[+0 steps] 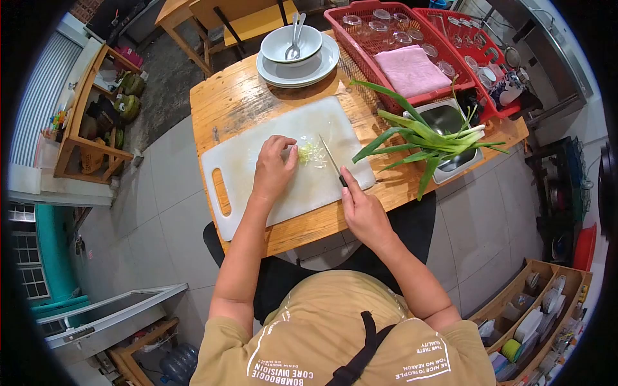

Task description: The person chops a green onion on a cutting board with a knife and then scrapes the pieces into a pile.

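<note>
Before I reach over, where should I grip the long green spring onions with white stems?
Probably by the white stems of the spring onions, from above: stalks gather there, while most leaves spread leftward toward the white rectangular cutting board.

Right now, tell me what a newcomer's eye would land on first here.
Probably the white cutting board on the wooden table, where the right hand grips a knife beside pale chopped pieces near the left hand. Next come the green onions, sprawled across a metal container to the board's right. Behind them, a red basket holds glasses and a pink cloth.
</note>
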`<state>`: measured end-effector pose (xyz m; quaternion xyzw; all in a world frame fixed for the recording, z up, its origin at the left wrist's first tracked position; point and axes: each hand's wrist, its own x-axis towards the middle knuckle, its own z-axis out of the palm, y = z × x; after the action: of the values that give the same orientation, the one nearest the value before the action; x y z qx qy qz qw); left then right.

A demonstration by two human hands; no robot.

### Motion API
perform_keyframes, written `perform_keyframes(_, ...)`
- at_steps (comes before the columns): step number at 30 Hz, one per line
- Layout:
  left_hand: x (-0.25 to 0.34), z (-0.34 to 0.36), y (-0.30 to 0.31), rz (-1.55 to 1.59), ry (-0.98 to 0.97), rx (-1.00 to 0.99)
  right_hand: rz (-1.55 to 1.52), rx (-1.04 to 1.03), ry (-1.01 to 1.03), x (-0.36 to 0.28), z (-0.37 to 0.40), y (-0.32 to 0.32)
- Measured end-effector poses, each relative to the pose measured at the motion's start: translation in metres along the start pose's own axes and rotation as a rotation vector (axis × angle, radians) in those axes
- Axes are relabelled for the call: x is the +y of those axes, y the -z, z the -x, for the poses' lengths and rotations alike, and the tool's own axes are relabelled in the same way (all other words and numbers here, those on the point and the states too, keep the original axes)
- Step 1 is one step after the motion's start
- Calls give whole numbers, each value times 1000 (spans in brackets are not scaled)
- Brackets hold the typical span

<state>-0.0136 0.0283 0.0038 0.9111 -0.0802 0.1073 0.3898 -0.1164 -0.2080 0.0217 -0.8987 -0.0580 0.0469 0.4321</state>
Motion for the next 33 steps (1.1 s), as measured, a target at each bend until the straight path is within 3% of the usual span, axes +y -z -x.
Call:
perform_keyframes(5,-6,-2,-3,-45,-1,-12,27,-79,-19,-2,-2,-3)
perform_keyframes(15,0,-31,-15,-196,-16,-94,-24,-34,-28,6,-18,2)
perform_keyframes(18,9,-24,-14,-150,-96,-153,-60,-32,-24,3,-10,4)
perform_keyframes(24,17,-12,-8,-32,-137,-67,42,44,52,1,-2,2)
perform_keyframes(26,18,-8,-4,-22,-291,-67,111,143,151,6,0,-2)
perform_keyframes(29,28,-2,2,-77,-364,-137,180,173,178,6,4,-3)
perform_keyframes(33,30,2,-1,-131,-410,-181,265,112,109,-2,11,2)
